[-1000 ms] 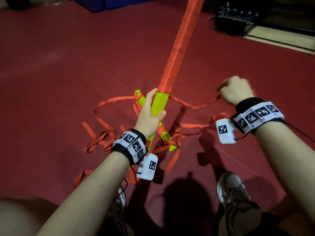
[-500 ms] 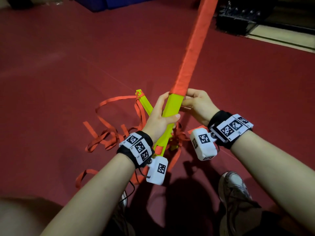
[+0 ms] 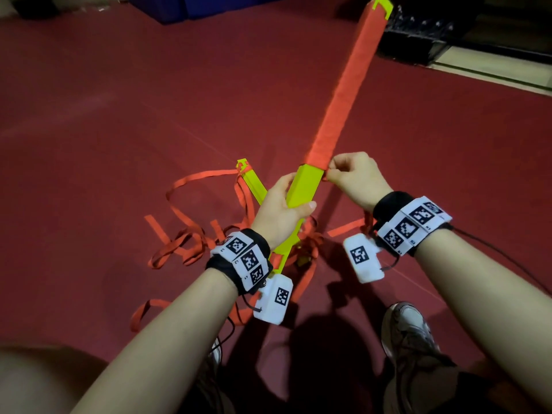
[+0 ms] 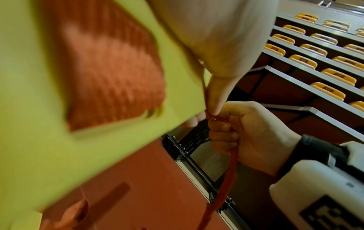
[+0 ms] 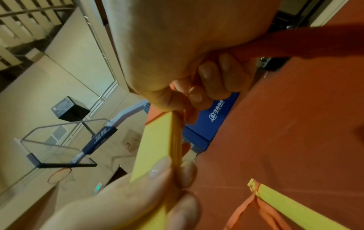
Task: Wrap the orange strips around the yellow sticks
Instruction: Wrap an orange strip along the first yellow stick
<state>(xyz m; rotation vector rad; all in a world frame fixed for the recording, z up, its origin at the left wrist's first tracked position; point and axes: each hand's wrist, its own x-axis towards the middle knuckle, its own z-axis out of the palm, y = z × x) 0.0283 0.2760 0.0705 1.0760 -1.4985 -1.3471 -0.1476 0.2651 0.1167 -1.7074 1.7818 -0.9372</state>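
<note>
A long yellow stick (image 3: 304,189) slants up and away from me, most of its far length covered in orange wrapping (image 3: 346,82). My left hand (image 3: 280,204) grips the bare yellow part below the wrap. My right hand (image 3: 349,174) pinches the orange strip (image 4: 229,168) at the stick's right edge, just where the wrap ends; the strip hangs down from the fist. In the right wrist view the right hand (image 5: 189,93) holds the strip (image 5: 176,135) taut along the stick's (image 5: 153,147) edge. A second yellow stick (image 3: 254,180) lies on the floor behind.
Several loose orange strips (image 3: 185,243) lie tangled on the red floor (image 3: 119,115) under and left of my hands. My shoes (image 3: 409,333) stand at the bottom. A black rack (image 3: 418,40) and blue padding (image 3: 191,7) sit at the far edge.
My right hand came in from the right, holding the strip, and now pinches it against the stick at the wrap's end. The stick has tilted further right in my left hand.
</note>
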